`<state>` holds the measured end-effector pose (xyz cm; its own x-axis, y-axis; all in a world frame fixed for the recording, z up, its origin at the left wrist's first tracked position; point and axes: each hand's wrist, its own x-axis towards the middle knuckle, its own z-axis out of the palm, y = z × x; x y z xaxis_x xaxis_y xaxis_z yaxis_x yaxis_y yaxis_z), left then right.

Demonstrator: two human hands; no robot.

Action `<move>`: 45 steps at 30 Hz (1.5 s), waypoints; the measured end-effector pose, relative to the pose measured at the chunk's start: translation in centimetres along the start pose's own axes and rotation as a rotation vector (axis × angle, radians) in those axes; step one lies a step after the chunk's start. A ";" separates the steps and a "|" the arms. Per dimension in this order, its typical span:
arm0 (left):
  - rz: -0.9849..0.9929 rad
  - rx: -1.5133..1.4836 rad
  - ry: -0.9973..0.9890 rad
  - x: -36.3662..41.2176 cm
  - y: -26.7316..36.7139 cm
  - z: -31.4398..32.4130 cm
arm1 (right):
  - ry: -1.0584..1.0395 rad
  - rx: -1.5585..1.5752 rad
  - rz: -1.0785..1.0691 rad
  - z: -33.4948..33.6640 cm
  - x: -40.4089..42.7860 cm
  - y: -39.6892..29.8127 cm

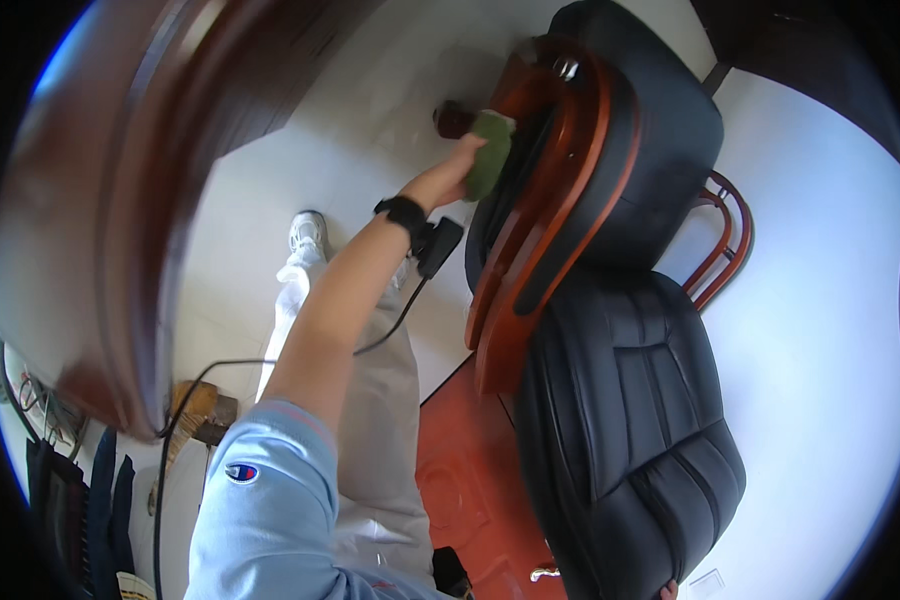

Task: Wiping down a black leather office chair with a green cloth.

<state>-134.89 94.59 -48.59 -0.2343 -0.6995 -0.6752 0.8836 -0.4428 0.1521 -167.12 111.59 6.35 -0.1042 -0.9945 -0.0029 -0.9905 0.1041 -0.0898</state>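
Note:
My left hand (450, 169) holds a folded green cloth (489, 154) against the curved wooden armrest (551, 217) of a black leather office chair (645, 390), near the armrest's front end. A black band with a small cabled device sits on that wrist. At the lower right, only fingertips of my right hand (669, 590) show, curled over the edge of the chair's backrest; the rest of the hand is out of view. The seat cushion (660, 142) extends towards the top, with a second wooden armrest (731, 232) on its far side.
A large brown wooden piece of furniture (105, 225) stands close on the left, blurred. Behind the chair is a reddish panelled door (465, 480) with a metal handle (544, 573). A black cable (161, 480) runs past my arm. Dark clothing or fabric (82, 510) is at the lower left.

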 end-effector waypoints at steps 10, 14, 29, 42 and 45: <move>0.101 -0.425 0.189 -18.2 -1.8 1.3 | 0.035 0.010 -0.211 1.3 1.7 0.2; 0.019 -0.168 0.152 -26.5 0.9 5.4 | 0.091 -0.061 -0.287 1.1 3.2 -5.8; 0.249 0.062 0.022 -44.0 12.8 12.6 | 0.202 0.574 -0.801 1.6 4.0 -23.3; 0.113 0.384 -0.584 -53.0 10.2 30.1 | -0.534 1.594 -0.512 1.3 0.8 -17.5; -0.014 0.424 -0.629 -53.0 7.0 32.9 | -0.767 1.930 -0.347 1.4 -0.7 -16.2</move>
<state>-129.61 110.15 12.01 -0.5432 -0.8243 -0.1595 0.6775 -0.5425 0.4966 -150.87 110.62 6.37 0.5682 -0.8224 -0.0289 0.4230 0.3220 -0.8470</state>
